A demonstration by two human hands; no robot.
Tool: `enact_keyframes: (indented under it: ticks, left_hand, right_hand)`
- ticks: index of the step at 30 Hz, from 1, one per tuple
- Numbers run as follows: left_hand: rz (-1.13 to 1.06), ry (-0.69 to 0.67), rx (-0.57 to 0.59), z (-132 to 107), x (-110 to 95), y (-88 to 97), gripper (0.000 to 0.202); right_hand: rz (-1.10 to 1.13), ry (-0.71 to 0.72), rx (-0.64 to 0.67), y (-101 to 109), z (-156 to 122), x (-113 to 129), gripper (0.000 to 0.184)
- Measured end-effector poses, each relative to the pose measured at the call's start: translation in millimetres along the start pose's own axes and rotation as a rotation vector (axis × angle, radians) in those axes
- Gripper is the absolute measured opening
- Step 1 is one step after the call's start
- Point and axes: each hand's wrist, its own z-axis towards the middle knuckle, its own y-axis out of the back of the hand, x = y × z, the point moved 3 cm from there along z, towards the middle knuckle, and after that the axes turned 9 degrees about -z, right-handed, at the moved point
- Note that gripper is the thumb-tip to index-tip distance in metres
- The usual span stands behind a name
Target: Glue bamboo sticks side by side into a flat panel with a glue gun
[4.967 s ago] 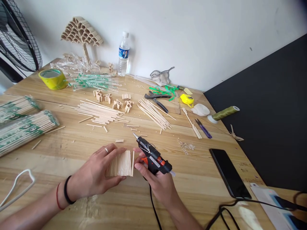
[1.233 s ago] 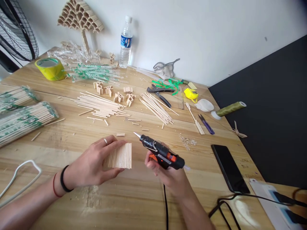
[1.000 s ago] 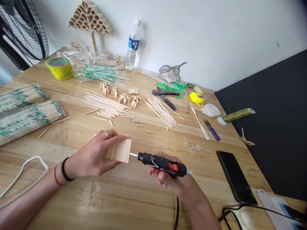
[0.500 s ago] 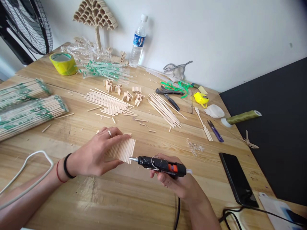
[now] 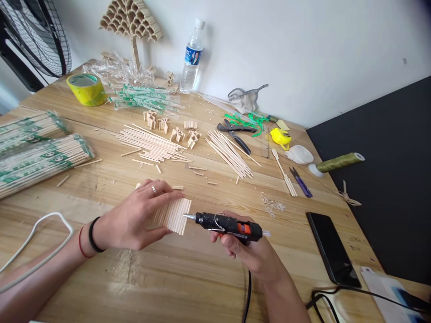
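The left hand (image 5: 134, 220) covers much of the stick panel (image 5: 173, 215); the fan (image 5: 37, 36) is cut off by the frame's edge.

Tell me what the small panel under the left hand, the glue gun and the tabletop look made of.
Panel: pale bare wood or bamboo sticks set side by side, matte, with ridged lines. Glue gun: black plastic body, slightly glossy, orange trigger, silvery metal-looking nozzle. Table: light wood planks with visible grain and seams, a soft sheen; solid or veneer cannot be told.
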Motion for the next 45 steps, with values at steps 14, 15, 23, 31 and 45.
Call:
enact_keyframes:
  ticks: [14, 15, 23, 31, 45]
  left_hand:
    - [-0.007, 0.005, 0.011, -0.9, 0.2, -2.7, 0.061]
    - [-0.004, 0.009, 0.013, -1.2, 0.7, -2.6, 0.062]
    - [0.017, -0.012, 0.003, -1.1, -0.6, -2.7, 0.065]
    - [0.036, -0.049, -0.067, -0.5, -1.8, -4.0, 0.061]
    - [0.069, 0.078, -0.113, 0.2, 6.7, -2.7, 0.058]
  right_hand:
    - [0.099, 0.046, -0.094, 0.3, -2.5, -5.3, 0.034]
    - [0.11, 0.055, -0.098, 0.1, -2.8, -6.1, 0.034]
    - [0.08, 0.034, -0.104, -1.0, -0.2, -5.8, 0.031]
    - [0.099, -0.013, -0.076, -4.1, 0.4, -0.7, 0.035]
    - [-0.039, -0.079, 0.024, -6.1, 2.0, 3.5, 0.041]
